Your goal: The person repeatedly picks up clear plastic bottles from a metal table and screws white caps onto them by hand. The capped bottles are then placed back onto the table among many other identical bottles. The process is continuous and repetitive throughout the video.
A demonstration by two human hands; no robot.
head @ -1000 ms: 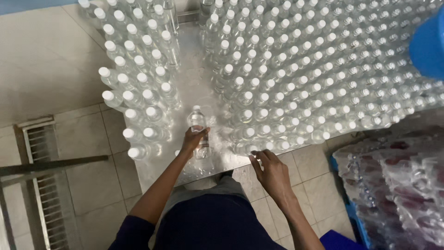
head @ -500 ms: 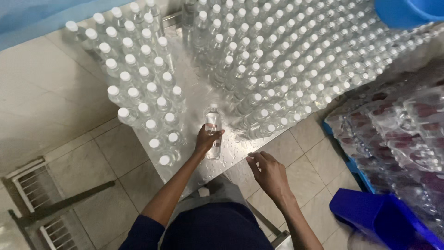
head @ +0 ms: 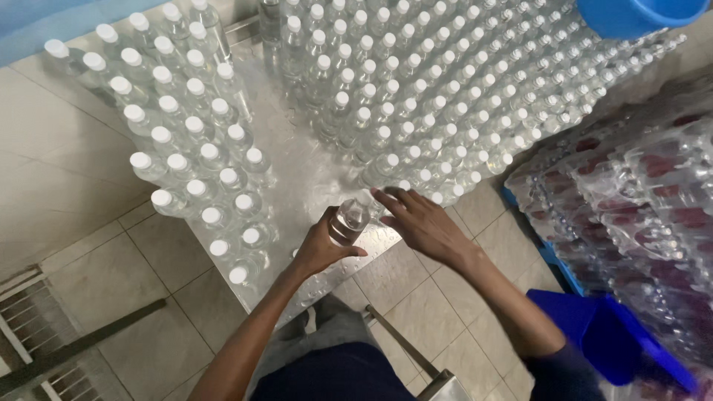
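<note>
A steel tabletop [head: 312, 174] carries two large blocks of clear capped bottles: the bigger block [head: 445, 89] fills the right and far side, a smaller block [head: 186, 148] stands on the left, and a bare lane of metal runs between them toward the near edge. To the right, off the tabletop, shrink-wrapped packs of bottles [head: 639, 200] sit stacked beside a blue tub [head: 609, 334], with a blue basin [head: 639, 15] at the top corner. Judged from how things lie, most bottles already stand in rows with white caps on, while one single bottle [head: 347, 221] is in hand at the near end of the lane (whether it carries a cap cannot be told from this angle). The left hand [head: 321, 249] wraps that bottle, fingers [head: 327, 219] curled closed around its body, thumb across the near side, holding it just above or on the metal. The right hand [head: 420, 223] holds nothing: its fingers [head: 386, 197] are spread wide and flat, tips touching or just beside the nearest bottles of the bigger block.
</note>
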